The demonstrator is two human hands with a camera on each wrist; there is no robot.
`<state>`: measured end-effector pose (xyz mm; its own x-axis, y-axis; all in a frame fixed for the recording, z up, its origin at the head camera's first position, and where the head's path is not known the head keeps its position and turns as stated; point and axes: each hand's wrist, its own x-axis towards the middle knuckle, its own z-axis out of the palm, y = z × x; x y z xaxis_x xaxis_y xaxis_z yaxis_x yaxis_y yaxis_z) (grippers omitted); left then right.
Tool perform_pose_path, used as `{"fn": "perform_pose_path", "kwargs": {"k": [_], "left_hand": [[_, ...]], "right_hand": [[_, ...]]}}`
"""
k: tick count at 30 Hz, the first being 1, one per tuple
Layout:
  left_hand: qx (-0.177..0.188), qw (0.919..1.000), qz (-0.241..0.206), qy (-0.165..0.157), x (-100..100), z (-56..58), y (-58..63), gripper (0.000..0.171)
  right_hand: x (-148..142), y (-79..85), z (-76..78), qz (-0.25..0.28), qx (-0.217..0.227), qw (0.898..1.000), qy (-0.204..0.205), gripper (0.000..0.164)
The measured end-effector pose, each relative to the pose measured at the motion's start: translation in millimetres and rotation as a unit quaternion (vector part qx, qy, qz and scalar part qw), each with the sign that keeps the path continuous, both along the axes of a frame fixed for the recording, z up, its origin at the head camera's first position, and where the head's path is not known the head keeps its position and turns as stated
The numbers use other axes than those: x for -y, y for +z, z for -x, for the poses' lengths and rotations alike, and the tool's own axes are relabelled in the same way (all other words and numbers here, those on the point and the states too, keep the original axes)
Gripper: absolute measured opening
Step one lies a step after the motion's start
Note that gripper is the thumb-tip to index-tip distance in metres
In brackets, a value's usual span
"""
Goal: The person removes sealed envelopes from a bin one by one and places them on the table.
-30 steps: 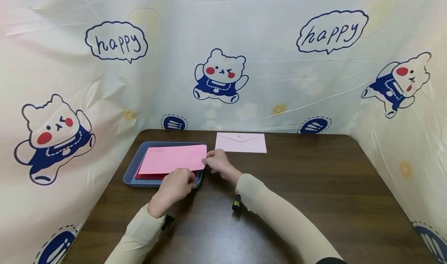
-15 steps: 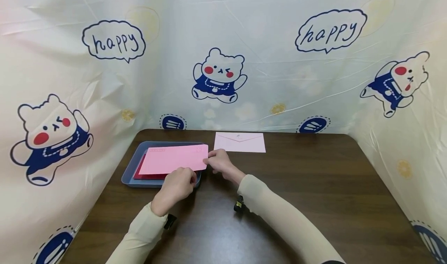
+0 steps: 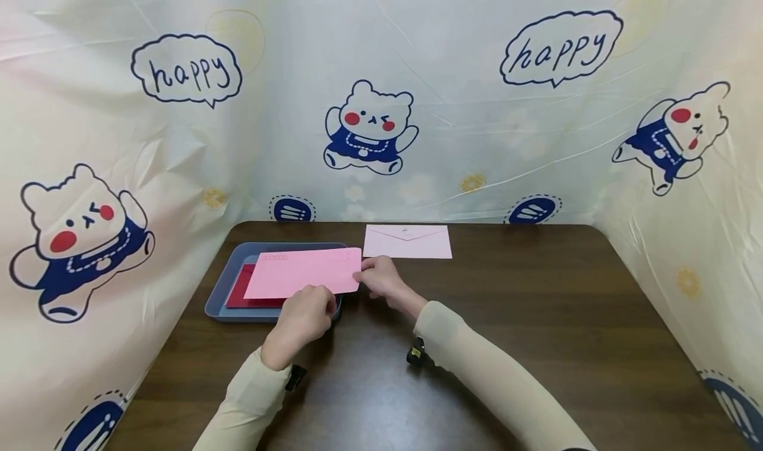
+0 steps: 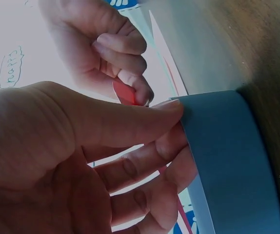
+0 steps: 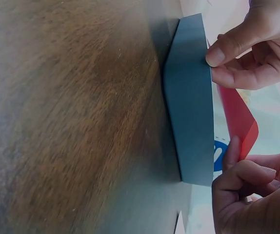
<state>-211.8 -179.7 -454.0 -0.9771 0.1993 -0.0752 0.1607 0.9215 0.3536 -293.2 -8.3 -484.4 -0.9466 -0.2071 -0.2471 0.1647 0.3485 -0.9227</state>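
In the head view a pink envelope [image 3: 298, 273] lies over a blue-grey tray [image 3: 216, 299], shifted toward its right side. My right hand [image 3: 384, 280] pinches the envelope's right edge between thumb and fingers. Beneath it a red envelope [image 3: 238, 291] shows at the tray's left and front. My left hand [image 3: 305, 313] holds the tray's rim near the front right corner; the left wrist view has the thumb and fingers [image 4: 167, 114] on either side of the tray wall [image 4: 230, 161]. From the right wrist, the held envelope [image 5: 240, 119] is raised above the tray rim.
A pale pink envelope [image 3: 408, 244], flap side up, lies at the back of the brown wooden table [image 3: 536, 318], right of the tray. A printed curtain [image 3: 465, 106] hangs behind and along the sides.
My right hand has drawn the pink envelope a little to the right, baring more of the red one at the left. The left hand has stayed at the tray's rim.
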Motion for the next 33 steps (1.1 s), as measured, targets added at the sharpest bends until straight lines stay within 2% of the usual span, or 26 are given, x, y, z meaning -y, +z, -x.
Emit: {"fn": "perform_pose_path", "kwargs": {"k": [4,17,25,33], "left_hand": [[0.009,0.9999,-0.003,0.008,-1,-0.2,-0.2,0.007],[-0.003,0.9999,0.001,0.017,-2,0.6,-2.3,0.008],[-0.003,0.9998,-0.002,0.018,-1,-0.3,-0.4,0.008],[-0.006,0.9997,-0.003,0.023,0,-0.3,-0.8,0.009]], "right_hand": [[-5,-1.1,-0.5,0.004,0.001,1.0,0.0,0.018],[-16,-4.4,-2.3,0.007,0.011,1.0,-0.006,0.019],[-21,-8.7,-0.8,0.007,0.007,1.0,-0.01,0.013],[-28,-6.5,-2.8,0.01,0.006,1.0,-0.007,0.014]]}}
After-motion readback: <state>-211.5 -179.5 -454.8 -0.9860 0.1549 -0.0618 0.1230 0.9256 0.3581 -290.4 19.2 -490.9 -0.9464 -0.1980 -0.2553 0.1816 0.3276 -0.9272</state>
